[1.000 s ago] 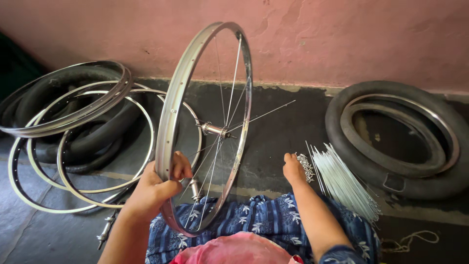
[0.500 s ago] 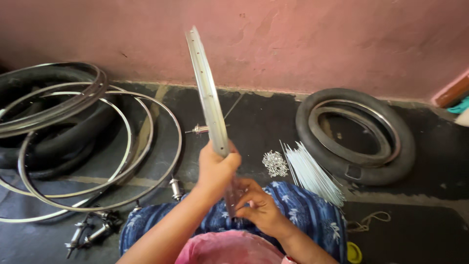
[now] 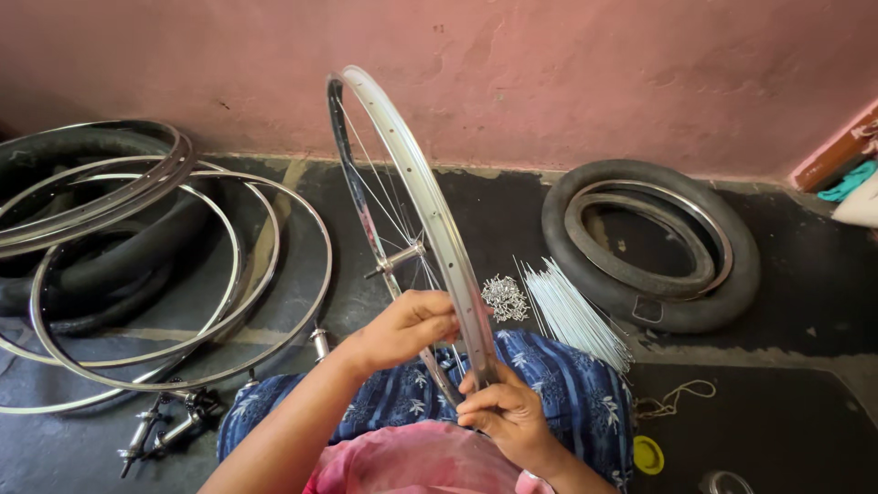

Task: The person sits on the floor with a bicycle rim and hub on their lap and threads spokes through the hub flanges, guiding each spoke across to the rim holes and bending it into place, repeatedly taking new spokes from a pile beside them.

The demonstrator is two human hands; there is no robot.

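Two hands grip one upright wheel rim (image 3: 430,201) over the lap: the right hand (image 3: 503,412) closes its fingers on the lowest arc, and the left hand (image 3: 407,325) pinches a spoke just above. Lacing appears to be in hand; the next move likely calls for seating that spoke at the hub (image 3: 398,261). Farther off on the floor lie nipples (image 3: 503,297), a spoke bundle (image 3: 572,316), bare rims (image 3: 174,274) and a tyre (image 3: 649,242).
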